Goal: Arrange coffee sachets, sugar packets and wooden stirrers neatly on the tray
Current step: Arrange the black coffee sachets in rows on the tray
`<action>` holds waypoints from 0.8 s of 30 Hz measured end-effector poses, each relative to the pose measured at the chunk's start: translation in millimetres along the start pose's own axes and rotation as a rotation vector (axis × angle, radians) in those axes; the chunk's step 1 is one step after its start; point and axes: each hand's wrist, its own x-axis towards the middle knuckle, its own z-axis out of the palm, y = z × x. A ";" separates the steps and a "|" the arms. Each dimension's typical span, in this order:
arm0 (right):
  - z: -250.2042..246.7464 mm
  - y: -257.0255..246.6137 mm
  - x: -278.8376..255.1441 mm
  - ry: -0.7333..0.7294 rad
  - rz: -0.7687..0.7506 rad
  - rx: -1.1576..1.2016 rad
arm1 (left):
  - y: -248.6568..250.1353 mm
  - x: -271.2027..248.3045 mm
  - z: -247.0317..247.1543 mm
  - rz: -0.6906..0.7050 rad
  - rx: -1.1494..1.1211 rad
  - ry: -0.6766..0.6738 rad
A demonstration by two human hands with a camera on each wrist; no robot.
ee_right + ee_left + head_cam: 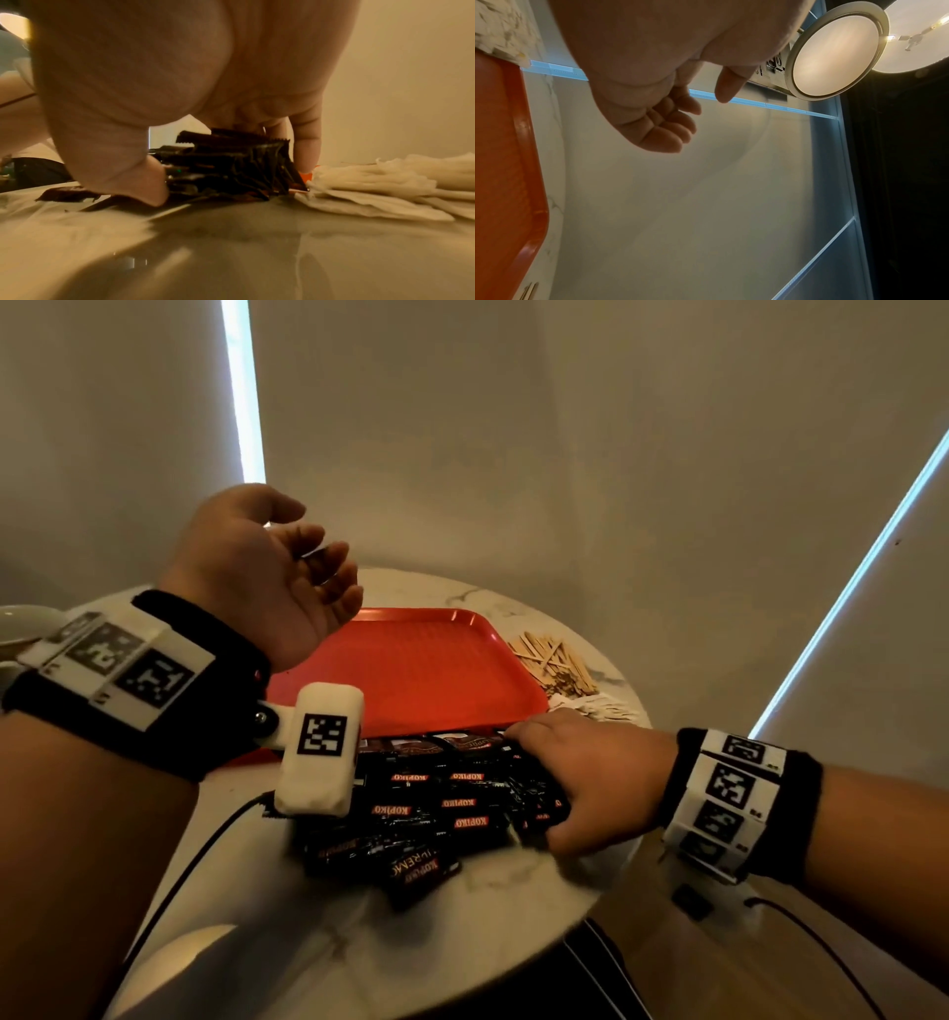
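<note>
A pile of black coffee sachets (436,803) lies on the marble table just in front of the empty red tray (426,670). My right hand (570,778) comes at the pile from the right, thumb and fingers wrapped around a bundle of the coffee sachets (231,162). Raised above the tray's left side, my left hand (287,572) is palm up with loosely curled fingers (670,125) and holds nothing. Wooden stirrers (554,660) lie in a heap right of the tray. White sugar packets (601,706) sit beside them, and the sugar packets (385,182) touch the sachet pile.
The round marble table (524,880) stands in a corner against pale walls. A white dish (20,624) sits at the far left edge. A black cable (195,855) runs across the table's front left. The red tray (503,162) edge shows beside my left hand.
</note>
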 end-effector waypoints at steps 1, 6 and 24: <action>2.4 -0.5 -0.8 0.018 0.003 0.007 | -0.1 -1.5 0.9 -0.002 0.002 0.004; 16.0 -4.6 0.8 0.092 0.013 -0.003 | -0.1 -7.7 7.4 -0.017 0.014 -0.003; 0.6 4.1 -12.7 0.218 0.019 0.009 | -7.0 -26.7 15.9 -0.085 0.073 -0.004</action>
